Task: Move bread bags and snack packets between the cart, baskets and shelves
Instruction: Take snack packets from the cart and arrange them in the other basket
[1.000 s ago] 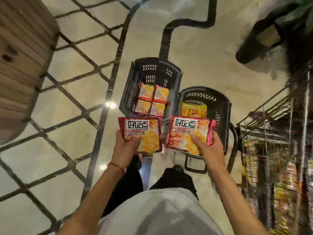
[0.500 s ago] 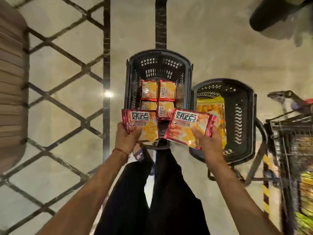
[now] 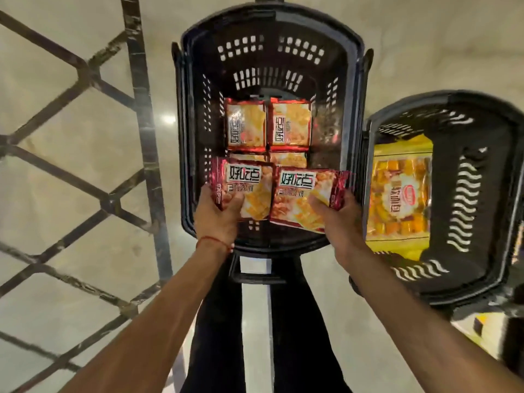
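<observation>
Two snack packets (image 3: 249, 188) (image 3: 300, 199) over basket (image 3: 283, 246) rim, left hand (image 3: 218, 219) grips one, right hand (image 3: 337, 219) other

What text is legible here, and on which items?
"好吃点": left packet, gripped by the left hand.
"好吃点": right packet, gripped by the right hand.
"好吃点", sideways: rear-left packet and rear-right packet in the centre basket.
Smaller print under the held packets' names: blurred.
Round label on the yellow bag, right basket: blurred, unreadable.

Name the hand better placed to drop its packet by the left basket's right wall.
Probably right: the right hand holds its packet at that side of the basket; the left hand is opposite.
</observation>
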